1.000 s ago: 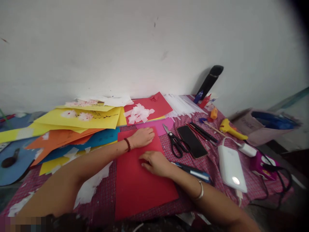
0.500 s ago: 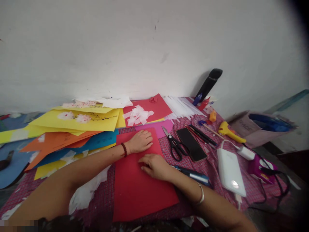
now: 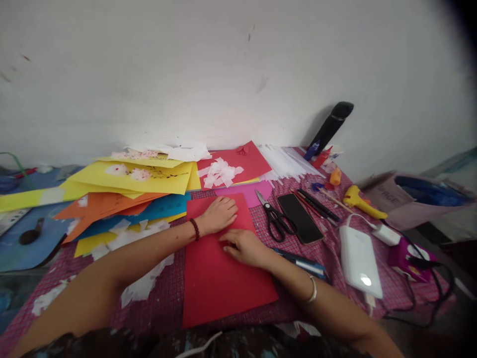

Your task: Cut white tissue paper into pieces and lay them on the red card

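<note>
A sheet of red paper point(image 3: 227, 288) lies before me on the checked cloth. My left hand point(image 3: 219, 215) rests flat on its upper part, fingers stretched and pointing right. Just below, my right hand point(image 3: 244, 246) touches the same sheet with its fingers lightly bent to the left and the thumb apart; nothing shows in it. To the right of the sheet are black-handled scissors point(image 3: 276, 217), partly spread, and a dark phone point(image 3: 300, 219). Beyond the sheet, small white paper pieces point(image 3: 221, 173) sit on another red sheet point(image 3: 257, 161).
Yellow painted sheets point(image 3: 149, 181) and orange paper point(image 3: 108, 206) are stacked at the left. On the right are a white power bank point(image 3: 359, 263), a yellow glue gun point(image 3: 359, 201), pens point(image 3: 316, 204) and a black bottle point(image 3: 331, 127). A bin-like box point(image 3: 395, 199) stands beyond the table's right edge.
The view has shifted slightly, so everything appears a little further right. Both hands keep nearly the same places on the red paper.
</note>
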Demonstrator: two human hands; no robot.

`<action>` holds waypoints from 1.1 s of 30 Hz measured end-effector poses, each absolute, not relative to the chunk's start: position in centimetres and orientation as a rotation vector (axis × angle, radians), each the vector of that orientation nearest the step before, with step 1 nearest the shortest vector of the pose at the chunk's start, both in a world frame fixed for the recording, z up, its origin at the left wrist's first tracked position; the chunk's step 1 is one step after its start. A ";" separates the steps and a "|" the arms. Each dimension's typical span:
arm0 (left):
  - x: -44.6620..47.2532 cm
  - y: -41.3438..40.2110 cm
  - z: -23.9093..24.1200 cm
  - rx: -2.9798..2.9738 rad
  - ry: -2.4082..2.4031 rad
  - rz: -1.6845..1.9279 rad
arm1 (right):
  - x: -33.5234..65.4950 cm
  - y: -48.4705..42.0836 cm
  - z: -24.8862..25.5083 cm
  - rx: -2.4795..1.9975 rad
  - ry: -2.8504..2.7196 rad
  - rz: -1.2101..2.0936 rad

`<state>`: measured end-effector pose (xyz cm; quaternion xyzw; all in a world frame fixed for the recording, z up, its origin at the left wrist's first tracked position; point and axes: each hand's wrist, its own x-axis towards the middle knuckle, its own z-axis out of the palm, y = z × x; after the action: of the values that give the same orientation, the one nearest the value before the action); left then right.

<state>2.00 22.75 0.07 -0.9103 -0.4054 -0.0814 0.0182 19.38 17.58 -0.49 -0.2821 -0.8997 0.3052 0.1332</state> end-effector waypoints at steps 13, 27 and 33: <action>0.4 27.2 2.4 -3.183 -1.775 -0.221 | 19.5 17.9 -0.4 -0.734 -2.633 0.875; 3.2 30.7 5.1 -3.318 -1.741 0.265 | 19.7 18.3 -0.1 -0.727 -2.624 0.936; 3.5 30.9 4.7 -3.151 -1.894 0.291 | 19.8 18.3 -0.2 -0.716 -2.598 0.951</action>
<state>3.53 30.88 4.75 -0.8227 -0.4945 0.0761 -0.2700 19.75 18.34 -0.19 -0.2479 -0.9000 0.3294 0.1415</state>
